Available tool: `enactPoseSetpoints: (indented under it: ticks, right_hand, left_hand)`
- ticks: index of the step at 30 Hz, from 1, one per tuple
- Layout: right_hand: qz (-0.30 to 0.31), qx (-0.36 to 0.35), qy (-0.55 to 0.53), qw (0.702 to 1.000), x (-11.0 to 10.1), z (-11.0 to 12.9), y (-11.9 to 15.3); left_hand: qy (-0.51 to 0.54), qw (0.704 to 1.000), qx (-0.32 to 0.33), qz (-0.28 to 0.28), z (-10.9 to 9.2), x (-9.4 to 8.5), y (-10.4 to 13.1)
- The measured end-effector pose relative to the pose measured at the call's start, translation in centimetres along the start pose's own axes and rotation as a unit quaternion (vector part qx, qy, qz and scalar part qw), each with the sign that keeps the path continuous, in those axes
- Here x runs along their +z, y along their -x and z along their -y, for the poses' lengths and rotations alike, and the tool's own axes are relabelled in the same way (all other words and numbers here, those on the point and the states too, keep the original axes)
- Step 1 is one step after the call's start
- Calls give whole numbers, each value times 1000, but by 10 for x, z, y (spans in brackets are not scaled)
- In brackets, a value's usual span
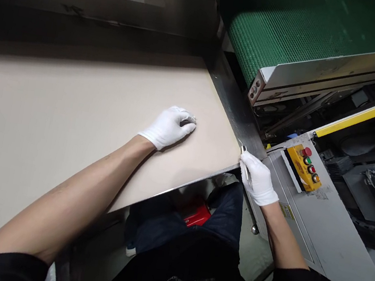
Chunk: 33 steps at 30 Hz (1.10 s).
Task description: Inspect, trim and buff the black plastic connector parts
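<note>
Large flat beige sheet [71, 106] lies on the metal-edged worktable [230, 99], its near right corner overhanging the table's front edge. Green mesh conveyor belt [300, 25] sits beyond the sheet's right edge; yellow button box [303, 167] just right of the corner. Left hand [170, 127], white-gloved, fingers curled, presses down on the sheet, probably pinning it. Right hand [256, 177] pinches a thin metal blade tool [245, 162] at that corner.
</note>
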State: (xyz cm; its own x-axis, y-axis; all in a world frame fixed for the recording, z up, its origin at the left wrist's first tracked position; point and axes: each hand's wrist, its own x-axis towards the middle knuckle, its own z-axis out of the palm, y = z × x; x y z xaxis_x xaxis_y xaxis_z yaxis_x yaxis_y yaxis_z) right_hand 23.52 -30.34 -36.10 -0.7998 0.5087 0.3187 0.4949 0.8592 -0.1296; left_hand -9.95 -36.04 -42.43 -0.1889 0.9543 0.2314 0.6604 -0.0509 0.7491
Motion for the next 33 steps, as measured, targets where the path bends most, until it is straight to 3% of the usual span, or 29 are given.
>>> enactPoseSetpoints:
  ticks: [5, 11, 17, 23, 25, 33]
  right_hand:
    - [31, -1, 8, 999, 4, -2, -21]
    - [25, -14, 9, 1000, 1, -1, -11]
    - [31, -8, -9, 999, 14, -4, -40]
    - [7, -2, -16, 1000, 6, -1, -4]
    - [11, -3, -22, 1000, 7, -1, -5]
    - [45, 16, -32, 998, 52, -19, -97]
  left_hand:
    - [0, 1000, 4, 5, -2, -1, 0]
    - [-3, 1000, 1, 8, -2, -1, 0]
    - [-6, 1000, 9, 1, 1, 0, 0]
    - [-3, 1000, 12, 0, -1, 0, 0]
    - [-5, 1000, 7, -2, -2, 0, -1]
    - [-1, 1000, 17, 6, 0, 1, -1]
